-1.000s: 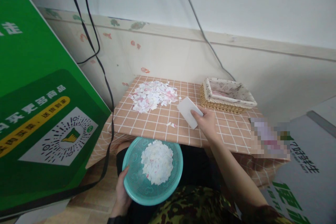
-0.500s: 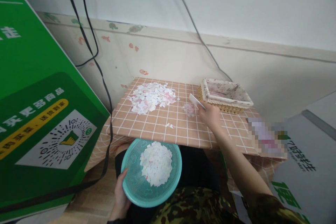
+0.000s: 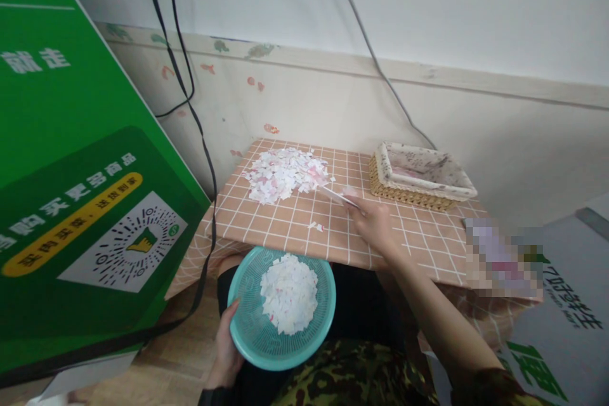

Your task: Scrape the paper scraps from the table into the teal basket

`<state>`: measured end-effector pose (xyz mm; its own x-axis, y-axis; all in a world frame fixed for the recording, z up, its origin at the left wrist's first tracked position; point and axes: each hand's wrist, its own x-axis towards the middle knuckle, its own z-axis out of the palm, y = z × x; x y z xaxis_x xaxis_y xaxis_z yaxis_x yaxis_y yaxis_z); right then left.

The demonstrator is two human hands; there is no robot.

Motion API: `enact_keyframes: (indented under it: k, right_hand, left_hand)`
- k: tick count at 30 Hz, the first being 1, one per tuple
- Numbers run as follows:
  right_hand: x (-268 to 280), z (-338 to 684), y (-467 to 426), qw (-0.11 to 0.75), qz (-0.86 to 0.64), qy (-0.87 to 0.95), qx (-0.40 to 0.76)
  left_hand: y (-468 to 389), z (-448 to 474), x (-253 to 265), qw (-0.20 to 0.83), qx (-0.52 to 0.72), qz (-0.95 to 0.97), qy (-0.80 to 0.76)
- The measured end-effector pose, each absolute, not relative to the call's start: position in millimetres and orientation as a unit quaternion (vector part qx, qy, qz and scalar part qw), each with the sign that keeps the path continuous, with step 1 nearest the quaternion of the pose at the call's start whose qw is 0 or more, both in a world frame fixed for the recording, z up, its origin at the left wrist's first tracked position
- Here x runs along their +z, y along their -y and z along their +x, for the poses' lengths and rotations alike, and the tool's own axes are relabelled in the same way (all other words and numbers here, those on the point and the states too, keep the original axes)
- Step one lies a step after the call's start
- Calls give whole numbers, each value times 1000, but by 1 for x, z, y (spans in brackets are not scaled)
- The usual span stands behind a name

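My left hand [image 3: 228, 339] grips the left rim of a round teal plastic colander [image 3: 252, 330] held over my lap. A heap of small white paper scraps [image 3: 289, 295] lies in it. Above the tablecloth, my right hand [image 3: 373, 222] is closed around a slim, flat white tool [image 3: 339, 195], whose exact kind I cannot make out. The tool's far end reaches the right edge of a larger pile of white and pinkish paper scraps [image 3: 285, 174]. A few stray scraps [image 3: 317, 226] rest nearer the table's front edge.
A lined wicker basket [image 3: 413, 193] stands at the back right of the checked tablecloth [image 3: 271, 222]. On the left rises a green printed panel [image 3: 109, 101] with a black cable [image 3: 212, 203] hanging before it. A blurred-out item [image 3: 499, 257] lies at the right.
My right hand has brought the white tool leftward to the edge of the big pile, its angle now flatter. The small pinkish cluster left of the hand is no longer where it lay. The view has shifted slightly.
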<state>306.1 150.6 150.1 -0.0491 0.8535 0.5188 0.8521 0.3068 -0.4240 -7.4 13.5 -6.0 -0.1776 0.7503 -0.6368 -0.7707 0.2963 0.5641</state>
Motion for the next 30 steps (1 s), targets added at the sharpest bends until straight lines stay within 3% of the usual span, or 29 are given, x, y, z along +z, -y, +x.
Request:
enact_keyframes:
  k: [13,23,27,30]
  right_hand:
    - [162,309,-160,333,-609,720,13]
    - [146,297,-125,398,-545,722,150]
    - [131,291,-127,449,-541,692,164]
    - [126,288,-123,440,-535,707,143]
  left_hand:
    - [-13,-3,6,655,584,-32,-479]
    - [-1,12,30,685,552,-38,-474]
    - [1,16,39,667,558,-41,-493]
    - [1,18,44,676,545,-38,-494]
